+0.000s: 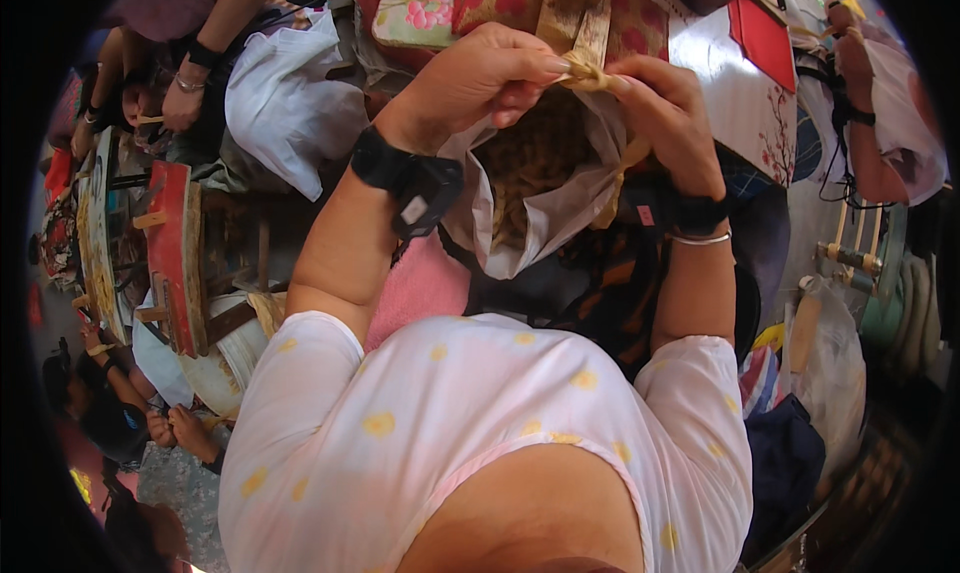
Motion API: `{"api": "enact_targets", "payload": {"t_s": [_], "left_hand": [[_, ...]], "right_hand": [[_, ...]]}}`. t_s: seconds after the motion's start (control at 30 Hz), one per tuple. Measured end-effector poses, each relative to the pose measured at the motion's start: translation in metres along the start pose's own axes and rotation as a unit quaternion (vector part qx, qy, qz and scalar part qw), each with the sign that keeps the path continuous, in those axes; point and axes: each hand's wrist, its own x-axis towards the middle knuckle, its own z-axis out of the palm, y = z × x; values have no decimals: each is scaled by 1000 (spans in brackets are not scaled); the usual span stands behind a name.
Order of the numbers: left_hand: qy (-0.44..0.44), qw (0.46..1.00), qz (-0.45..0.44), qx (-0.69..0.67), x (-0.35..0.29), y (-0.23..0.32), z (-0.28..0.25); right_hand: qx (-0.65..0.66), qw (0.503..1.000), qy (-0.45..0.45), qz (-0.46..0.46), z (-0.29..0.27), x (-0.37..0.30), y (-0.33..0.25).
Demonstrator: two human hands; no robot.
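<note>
A tan, pliable strip with a knotted or braided lump (585, 71) is held up in front of me, above an open bag. My left hand (475, 81) pinches its left side between thumb and curled fingers. My right hand (672, 113) grips the other side, with the thumb against the knot. A loose tail of the strip (622, 181) hangs below my right hand over the bag's edge. The white bag (565, 213) gapes open underneath, holding many similar tan twisted pieces (525, 168). Both wrists wear black straps with small devices.
Pink cloth (420, 288) lies by my left forearm. Patterned cushions (415, 11) and a wooden post (575, 18) stand ahead, beside a glossy white surface (720, 73). A red wooden bench (170, 253) is at left. Co-workers sit on both sides, one co-worker's hand (183, 103) at far left. A clear plastic bag (832, 373) is at right.
</note>
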Motion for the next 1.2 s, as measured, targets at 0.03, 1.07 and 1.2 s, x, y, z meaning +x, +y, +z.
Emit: {"api": "enact_targets", "payload": {"t_s": [0.03,1.07,1.2], "left_hand": [[0,1000,5,5,-3,0,-3],[157,775,231,566,31,-12,-17],[256,747,233,567,52,-15,-26]], "right_hand": [[-2,1000,0,-7,-5,-2,0],[-52,994,93,-24,-4,30,8],[-78,981,173,-50,-1,58,29]]}}
